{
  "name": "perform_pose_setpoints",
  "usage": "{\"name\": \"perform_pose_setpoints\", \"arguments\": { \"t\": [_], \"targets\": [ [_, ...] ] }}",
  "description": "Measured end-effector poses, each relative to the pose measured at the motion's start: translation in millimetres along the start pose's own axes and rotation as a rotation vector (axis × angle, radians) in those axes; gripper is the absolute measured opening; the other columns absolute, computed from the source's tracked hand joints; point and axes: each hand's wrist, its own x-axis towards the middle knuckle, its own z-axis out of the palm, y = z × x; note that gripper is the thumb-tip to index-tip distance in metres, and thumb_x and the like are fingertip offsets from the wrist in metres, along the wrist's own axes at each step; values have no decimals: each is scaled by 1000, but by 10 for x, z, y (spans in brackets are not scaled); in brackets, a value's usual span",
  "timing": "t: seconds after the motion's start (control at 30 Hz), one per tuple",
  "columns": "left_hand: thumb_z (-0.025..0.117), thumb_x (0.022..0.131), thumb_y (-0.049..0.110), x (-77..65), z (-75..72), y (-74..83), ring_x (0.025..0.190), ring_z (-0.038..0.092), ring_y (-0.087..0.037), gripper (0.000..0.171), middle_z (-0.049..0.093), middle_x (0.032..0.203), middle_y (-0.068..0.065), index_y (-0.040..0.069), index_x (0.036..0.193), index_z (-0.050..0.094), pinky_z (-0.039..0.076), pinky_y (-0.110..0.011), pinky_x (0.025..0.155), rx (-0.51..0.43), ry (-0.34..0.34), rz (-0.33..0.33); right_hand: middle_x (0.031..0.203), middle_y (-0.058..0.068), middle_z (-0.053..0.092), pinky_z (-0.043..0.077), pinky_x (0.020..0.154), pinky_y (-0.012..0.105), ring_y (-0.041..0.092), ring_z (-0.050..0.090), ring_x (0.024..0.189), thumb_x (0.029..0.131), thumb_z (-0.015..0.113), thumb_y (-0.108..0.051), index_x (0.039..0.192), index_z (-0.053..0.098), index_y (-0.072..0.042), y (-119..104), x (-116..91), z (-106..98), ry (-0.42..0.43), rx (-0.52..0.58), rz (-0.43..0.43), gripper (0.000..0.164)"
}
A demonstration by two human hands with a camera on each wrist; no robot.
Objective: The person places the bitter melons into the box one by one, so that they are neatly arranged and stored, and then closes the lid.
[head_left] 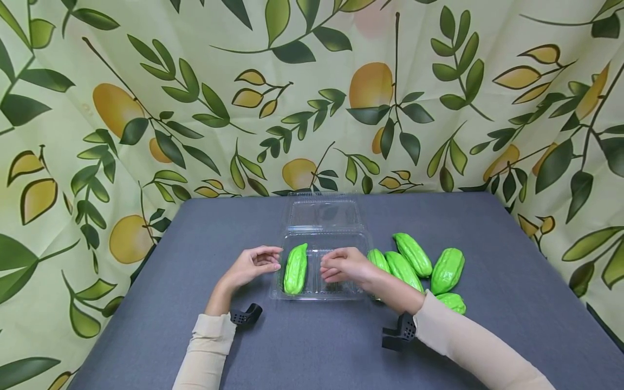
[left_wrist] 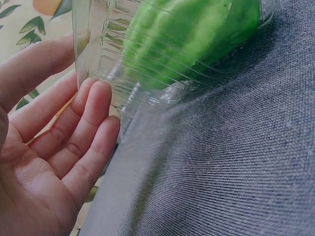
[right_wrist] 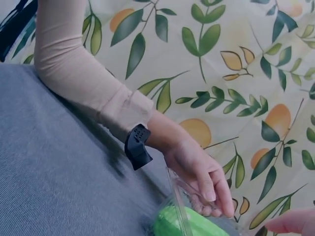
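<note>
Nearest, my two cream sleeves [head_left: 207, 346] rise over the grey worktop [head_left: 317, 352], each with a black wrist mount [head_left: 400, 331] at its cuff. Beyond the cuffs, my left hand [head_left: 247, 267] stands at the left wall of a clear plastic container [head_left: 319, 296]. Its fingers [left_wrist: 96, 105] are loosely bent, with a wide gap to the thumb, and have hold of nothing; whether they touch the wall I cannot tell. My right hand [head_left: 348, 265] hangs over the right half of the container, fingers slightly bent, with nothing seen in them; it hides part of the container's base.

Inside the container, along its left side, lies a green ridged gourd [head_left: 295, 269], its narrow tip pointing away from me. It sits between my two hands, apart from both in the head view.

To the right of the container is a group of five loose gourds [head_left: 447, 271] on the worktop. My right forearm and sleeve cross in front of them and cover parts of the nearer ones.

Farther back, the container's clear lid [head_left: 324, 214] lies opened away from me. Last comes a pale cloth backdrop [head_left: 312, 124] printed with leaves and orange fruit.
</note>
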Motion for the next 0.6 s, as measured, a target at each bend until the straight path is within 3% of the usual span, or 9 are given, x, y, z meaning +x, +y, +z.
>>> {"name": "perform_pose_setpoints", "arguments": {
  "t": [0.13, 0.33, 0.6],
  "targets": [
    [70, 86, 6, -4, -1, 9, 87, 61, 4, 46, 57, 115, -37, -12, 127, 55, 52, -11, 80, -4, 0, -13, 107, 29, 67, 60, 82, 32, 14, 70, 83, 93, 57, -7, 123, 48, 18, -29, -89, -69, -22, -15, -66, 40],
    [70, 86, 5, -12, -3, 16, 87, 61, 4, 46, 57, 115, -35, -11, 126, 55, 53, -11, 79, -7, 6, -24, 99, 15, 71, 59, 87, 37, 16, 70, 87, 93, 59, -11, 125, 46, 18, -50, -202, -199, -66, -39, -138, 45],
    [70, 86, 5, -7, -4, 4, 87, 61, 4, 45, 60, 111, -30, -11, 126, 55, 53, -12, 79, 2, 8, -19, 108, 22, 68, 56, 94, 46, 25, 71, 96, 96, 57, -20, 127, 45, 15, -39, -309, -420, -142, -104, -181, 48]
  ]
}}
